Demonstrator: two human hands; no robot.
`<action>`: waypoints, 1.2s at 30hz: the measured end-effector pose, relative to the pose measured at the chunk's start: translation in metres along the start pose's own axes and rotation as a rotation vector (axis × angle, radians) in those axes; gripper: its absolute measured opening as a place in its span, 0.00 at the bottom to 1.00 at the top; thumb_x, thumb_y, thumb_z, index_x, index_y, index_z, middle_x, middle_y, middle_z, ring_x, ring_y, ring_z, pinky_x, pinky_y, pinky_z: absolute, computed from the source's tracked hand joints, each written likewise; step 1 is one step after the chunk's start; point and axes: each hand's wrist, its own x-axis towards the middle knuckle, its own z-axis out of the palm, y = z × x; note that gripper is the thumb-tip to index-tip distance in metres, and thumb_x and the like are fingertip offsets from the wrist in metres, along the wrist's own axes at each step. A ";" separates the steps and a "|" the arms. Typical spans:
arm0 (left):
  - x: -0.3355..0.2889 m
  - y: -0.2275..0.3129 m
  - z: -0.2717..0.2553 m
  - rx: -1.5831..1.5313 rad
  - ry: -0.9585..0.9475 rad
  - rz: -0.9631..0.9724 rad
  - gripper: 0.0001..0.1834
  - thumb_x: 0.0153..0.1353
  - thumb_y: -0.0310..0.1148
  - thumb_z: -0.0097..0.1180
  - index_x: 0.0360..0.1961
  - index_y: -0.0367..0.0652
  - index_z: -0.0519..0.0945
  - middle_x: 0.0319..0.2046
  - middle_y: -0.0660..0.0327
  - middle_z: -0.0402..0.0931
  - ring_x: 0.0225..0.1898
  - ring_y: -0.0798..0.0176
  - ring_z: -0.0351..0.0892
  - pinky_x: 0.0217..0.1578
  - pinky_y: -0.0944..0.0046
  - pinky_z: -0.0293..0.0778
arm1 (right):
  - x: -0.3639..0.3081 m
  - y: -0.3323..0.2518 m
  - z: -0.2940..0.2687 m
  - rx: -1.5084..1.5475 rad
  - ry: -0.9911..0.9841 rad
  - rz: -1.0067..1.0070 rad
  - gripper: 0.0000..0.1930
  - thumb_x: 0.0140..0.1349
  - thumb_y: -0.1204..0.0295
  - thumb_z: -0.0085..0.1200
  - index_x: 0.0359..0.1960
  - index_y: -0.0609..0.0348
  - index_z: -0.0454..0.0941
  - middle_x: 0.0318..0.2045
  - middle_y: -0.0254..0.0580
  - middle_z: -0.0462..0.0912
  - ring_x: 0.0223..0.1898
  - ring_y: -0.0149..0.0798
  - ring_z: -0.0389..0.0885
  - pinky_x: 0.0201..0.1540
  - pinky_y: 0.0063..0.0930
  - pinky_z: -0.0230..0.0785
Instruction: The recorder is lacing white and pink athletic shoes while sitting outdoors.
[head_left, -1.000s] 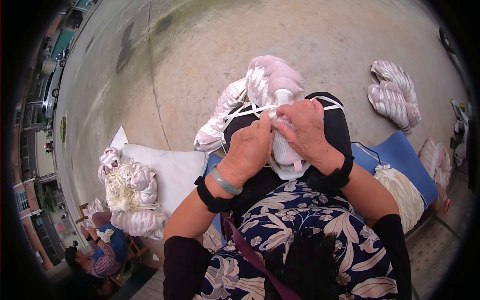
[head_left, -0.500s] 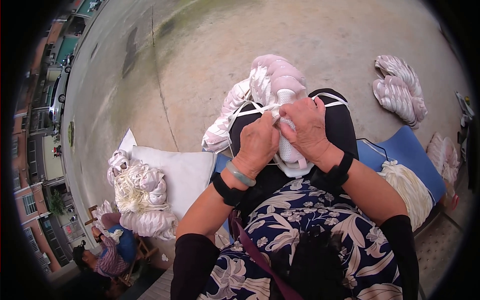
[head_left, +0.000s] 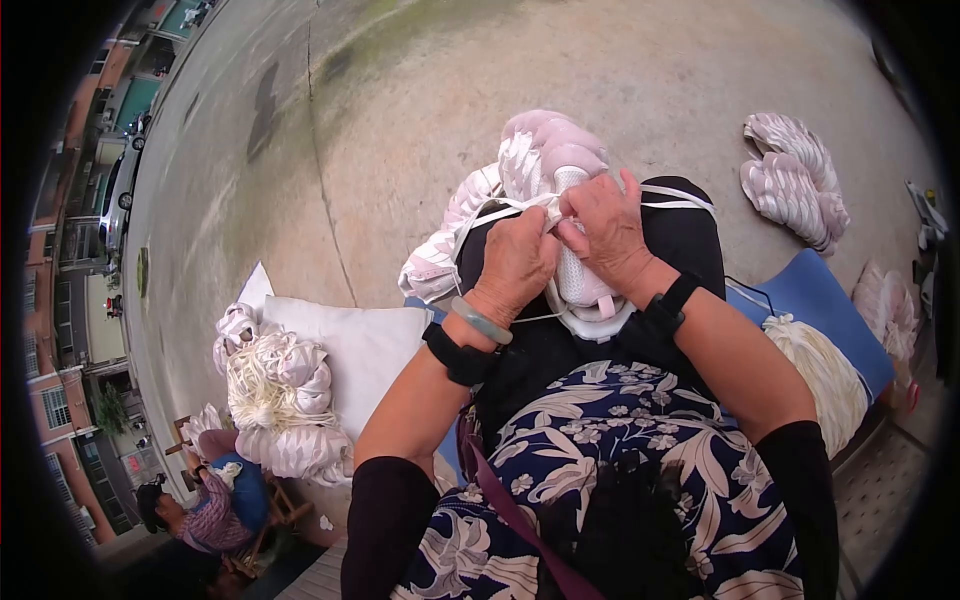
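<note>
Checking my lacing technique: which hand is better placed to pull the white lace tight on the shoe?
Probably the left hand: its fingertips pinch the white lace beside the white shoe, while the right hand lies across the shoe, steadying it.

fingers (head_left: 556, 222) buried in shoe upper (head_left: 584, 270)

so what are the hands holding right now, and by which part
Both hands hold a white mesh shoe upper on the lap. The left hand and right hand pinch its top end, where white laces cross. The exact grip is hidden by the fingers.
</note>
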 end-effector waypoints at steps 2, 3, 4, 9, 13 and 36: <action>-0.002 -0.006 0.004 -0.086 -0.024 -0.046 0.09 0.51 0.25 0.50 0.33 0.34 0.77 0.20 0.48 0.75 0.22 0.53 0.76 0.26 0.61 0.70 | 0.001 0.002 -0.003 -0.009 0.001 -0.010 0.11 0.49 0.68 0.58 0.32 0.48 0.70 0.32 0.34 0.71 0.43 0.41 0.70 0.58 0.60 0.48; -0.003 -0.005 0.004 -0.086 -0.018 -0.040 0.09 0.51 0.25 0.50 0.33 0.34 0.77 0.20 0.48 0.75 0.22 0.53 0.76 0.26 0.61 0.70 | -0.002 0.000 -0.004 -0.022 0.006 -0.025 0.11 0.48 0.68 0.58 0.32 0.48 0.70 0.31 0.34 0.71 0.42 0.41 0.70 0.58 0.60 0.48; -0.003 -0.004 0.003 -0.133 -0.024 -0.045 0.09 0.51 0.24 0.50 0.33 0.34 0.78 0.20 0.50 0.75 0.21 0.57 0.75 0.26 0.62 0.70 | -0.004 -0.002 -0.006 -0.035 0.011 -0.039 0.11 0.48 0.68 0.59 0.32 0.48 0.70 0.31 0.34 0.71 0.42 0.40 0.70 0.58 0.60 0.49; -0.004 0.003 -0.004 -0.349 -0.074 -0.213 0.06 0.51 0.26 0.52 0.29 0.34 0.77 0.18 0.51 0.76 0.22 0.55 0.80 0.27 0.61 0.73 | -0.002 -0.014 -0.018 -0.249 0.049 -0.220 0.10 0.49 0.69 0.57 0.34 0.51 0.72 0.28 0.35 0.70 0.38 0.40 0.72 0.57 0.58 0.53; -0.007 -0.006 0.002 -0.393 -0.083 -0.213 0.06 0.50 0.24 0.51 0.29 0.35 0.77 0.19 0.53 0.77 0.22 0.62 0.78 0.26 0.63 0.73 | 0.002 -0.022 -0.022 -0.362 -0.070 -0.355 0.06 0.53 0.69 0.48 0.30 0.53 0.74 0.28 0.38 0.71 0.35 0.41 0.74 0.56 0.58 0.56; -0.028 0.002 0.005 -0.076 0.104 -0.248 0.13 0.51 0.30 0.60 0.33 0.34 0.70 0.17 0.59 0.75 0.18 0.71 0.73 0.21 0.70 0.69 | -0.303 0.168 -0.177 -0.304 0.014 0.850 0.06 0.54 0.73 0.53 0.25 0.58 0.68 0.26 0.45 0.76 0.30 0.50 0.74 0.36 0.41 0.65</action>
